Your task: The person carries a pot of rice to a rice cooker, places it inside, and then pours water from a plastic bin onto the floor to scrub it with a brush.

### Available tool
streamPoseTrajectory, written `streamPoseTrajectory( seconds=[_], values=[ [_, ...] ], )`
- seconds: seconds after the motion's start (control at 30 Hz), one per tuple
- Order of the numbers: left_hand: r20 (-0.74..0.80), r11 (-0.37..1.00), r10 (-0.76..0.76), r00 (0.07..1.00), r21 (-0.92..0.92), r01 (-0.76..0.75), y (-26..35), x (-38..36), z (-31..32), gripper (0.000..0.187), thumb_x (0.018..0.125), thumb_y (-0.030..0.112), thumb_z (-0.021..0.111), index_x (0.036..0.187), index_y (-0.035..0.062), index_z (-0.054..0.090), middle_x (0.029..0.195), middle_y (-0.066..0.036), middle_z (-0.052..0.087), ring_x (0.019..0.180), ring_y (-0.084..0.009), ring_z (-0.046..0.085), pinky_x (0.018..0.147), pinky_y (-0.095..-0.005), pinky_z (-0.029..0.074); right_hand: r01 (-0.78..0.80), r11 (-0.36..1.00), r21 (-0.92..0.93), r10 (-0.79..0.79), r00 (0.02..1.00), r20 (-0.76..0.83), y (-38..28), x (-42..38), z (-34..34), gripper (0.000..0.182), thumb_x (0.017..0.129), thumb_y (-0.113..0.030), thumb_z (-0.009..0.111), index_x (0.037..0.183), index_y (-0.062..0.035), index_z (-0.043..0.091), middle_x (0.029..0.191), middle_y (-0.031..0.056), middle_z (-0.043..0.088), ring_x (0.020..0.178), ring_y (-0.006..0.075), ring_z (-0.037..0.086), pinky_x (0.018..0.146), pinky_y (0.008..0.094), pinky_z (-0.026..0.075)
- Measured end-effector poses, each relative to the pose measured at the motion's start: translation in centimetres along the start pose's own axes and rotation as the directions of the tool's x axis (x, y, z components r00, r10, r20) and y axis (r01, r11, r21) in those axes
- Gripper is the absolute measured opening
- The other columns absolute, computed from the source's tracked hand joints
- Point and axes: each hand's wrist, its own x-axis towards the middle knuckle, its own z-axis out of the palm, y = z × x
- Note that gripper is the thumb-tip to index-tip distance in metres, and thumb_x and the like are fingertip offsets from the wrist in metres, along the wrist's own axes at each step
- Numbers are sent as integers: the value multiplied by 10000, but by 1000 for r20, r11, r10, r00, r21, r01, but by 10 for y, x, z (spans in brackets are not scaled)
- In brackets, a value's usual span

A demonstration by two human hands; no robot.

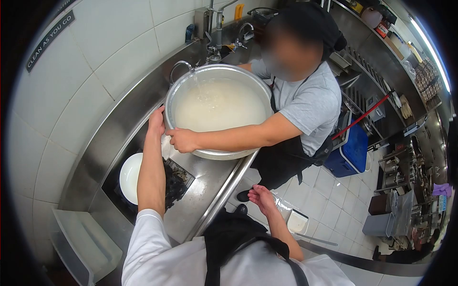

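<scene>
A large round metal pot [265, 90] full of cloudy whitish liquid sits at the sink, and water from a curved tap [183, 63] runs into it. My left hand [156, 121] grips the near left side of the pot, just below its rim; some of the fingers are hidden against the metal. My right hand [261, 197] hangs over the floor near the counter edge, empty, palm up with loosely curled fingers. A co-worker's hand [183, 140] also holds the pot, close to my left hand. Under my left forearm lies a white bowl [129, 178].
The co-worker [305, 100] stands right of the pot. A steel counter [210, 190] with a dark sink opening lies below it. A translucent plastic bin [86, 243] stands at lower left. A blue cooler box [350, 150], a red pole [362, 117] and shelves are at right.
</scene>
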Motion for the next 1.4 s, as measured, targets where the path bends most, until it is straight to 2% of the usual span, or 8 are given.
streamPoseTrajectory(
  seconds=[0.23,0.3,0.73,0.9,1.1,1.23,1.3,1.4],
  values=[
    [11,1000,-2,1000,-16,2,-2,0,-3,260,980,179,462,1065,-18,608,977,-128,668,853,-221,645,769,-381,527,0,1000,12,0,1000,6,6,0,-4,153,965,-139,511,1088,-54,544,919,75,630,818,184,648,740,317,553],
    [-7,1000,0,1000,-9,0,-2,1,-5,260,980,179,462,1065,-18,609,978,-129,669,853,-221,646,767,-379,527,-10,1000,10,10,1000,6,7,0,-4,240,969,-134,501,1169,-3,509,968,114,608,838,196,644,745,306,557],
    [7,1000,-3,1000,-24,3,-3,11,-8,266,981,185,460,1056,-22,610,954,-125,671,833,-220,649,747,-376,533,-15,1000,-24,14,1000,-10,14,6,0,222,971,-166,510,1143,-29,538,962,95,618,840,188,643,743,299,546],
    [25,1000,-7,1000,17,6,-4,11,-7,307,988,199,393,1088,-5,599,1005,-144,661,879,-247,641,819,-408,517,45,970,-240,-44,999,6,11,-4,10,278,960,-161,523,1190,-5,540,988,101,633,854,175,639,743,281,533],
    [-39,996,13,999,-89,-16,-11,13,-1,294,959,238,497,1086,-4,606,1001,-139,659,861,-258,649,770,-390,531,103,930,-353,-84,994,68,0,-29,1,339,949,-195,555,1226,0,534,974,91,635,860,149,619,741,266,502],
    [-131,998,48,990,-21,-51,-7,6,18,356,943,284,541,1108,-21,621,1021,-126,671,881,-246,642,797,-388,514,113,804,-584,-19,986,164,-24,-56,-38,363,961,-253,557,1243,-25,544,1057,69,637,964,158,614,839,305,485],
    [-186,877,345,920,413,-246,-11,15,18,399,942,313,553,1072,-52,648,1005,-106,680,879,-199,616,816,-346,487,169,725,-668,30,961,276,-40,-71,-51,383,960,-258,562,1265,-29,534,1065,68,635,956,153,609,853,296,478],
    [-182,816,403,897,516,-262,-8,-7,36,474,942,358,573,1131,-72,638,1040,-109,680,928,-170,596,854,-305,461,298,654,-695,-23,926,376,-76,-86,-51,401,951,-254,570,1290,-44,521,1112,94,613,988,179,587,886,300,462]
  ],
)
